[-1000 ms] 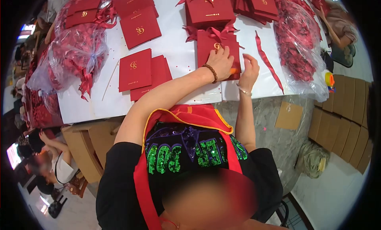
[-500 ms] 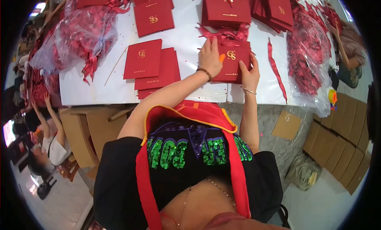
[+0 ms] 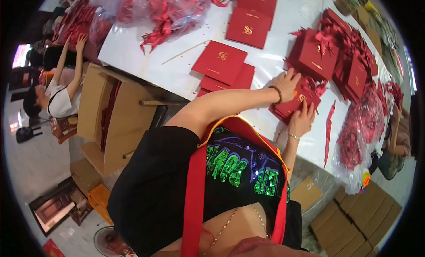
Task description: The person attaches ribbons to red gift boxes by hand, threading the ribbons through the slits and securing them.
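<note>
A red gift bag (image 3: 287,108) with a gold logo and ribbon at its top lies on the white table in front of me. My left hand (image 3: 285,86), wearing a brown beaded bracelet, rests at its upper left side with fingers stretched toward the ribbon; something orange shows at the thumb. Across the lower right of the bag's face lies my right hand (image 3: 302,122), fingers spread and a bangle at the wrist. Just beyond the bag, a pile of red bags with ribbon bows (image 3: 313,57) stands. Flat red bags (image 3: 220,62) overlap to the left.
A loose red ribbon (image 3: 329,134) lies to the right, beside a clear plastic sack of ribbons (image 3: 361,133). Another ribbon sack (image 3: 172,11) and a thin stick (image 3: 185,52) are at left. Cardboard boxes (image 3: 363,221) stand on the floor. A person in white (image 3: 64,93) works at far left.
My view has turned, so the table now slants and the bags appear farther right. My right hand has shifted from the bag's right edge onto its face. My left hand stays near the ribbon.
</note>
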Motion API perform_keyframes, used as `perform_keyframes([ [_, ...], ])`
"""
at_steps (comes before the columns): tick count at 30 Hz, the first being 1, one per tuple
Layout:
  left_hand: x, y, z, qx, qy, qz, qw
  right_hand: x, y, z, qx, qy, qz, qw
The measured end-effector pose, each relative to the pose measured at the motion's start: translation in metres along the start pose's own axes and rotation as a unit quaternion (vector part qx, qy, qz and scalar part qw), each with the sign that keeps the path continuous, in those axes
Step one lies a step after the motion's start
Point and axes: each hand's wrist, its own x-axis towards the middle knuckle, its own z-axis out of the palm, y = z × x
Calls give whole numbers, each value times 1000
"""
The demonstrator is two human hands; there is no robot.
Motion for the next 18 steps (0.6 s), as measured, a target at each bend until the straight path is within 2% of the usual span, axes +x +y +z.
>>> perform_keyframes([
  [1,-5,-2,-12,-55,0,12,998,0,1,-2,-3,-4,12,1000],
  [2,-12,-7,-22,-91,51,50,993,1,2,-3,-19,-6,17,1000],
  [4,-20,-33,-51,-81,78,122,986,3,-2,-14,-22,-19,24,999],
  [7,-41,-82,-95,-163,153,35,974,5,1,-24,-2,59,-18,998],
  [8,-52,-96,-111,-129,191,22,973,8,-11,-42,3,89,-47,995],
  [9,-60,-114,-125,-98,218,26,971,10,-20,-53,72,114,-73,988],
  [11,-78,-150,-144,-134,280,5,951,14,-56,-82,190,126,-95,969],
  [14,-100,-197,-172,-112,378,-41,918,15,-98,-100,448,36,-73,890],
  [17,-111,-240,-205,26,495,-57,867,1,-149,-152,553,4,-171,816],
  [18,-109,-257,-213,-22,515,-99,851,-12,-169,-177,637,22,-148,756],
])
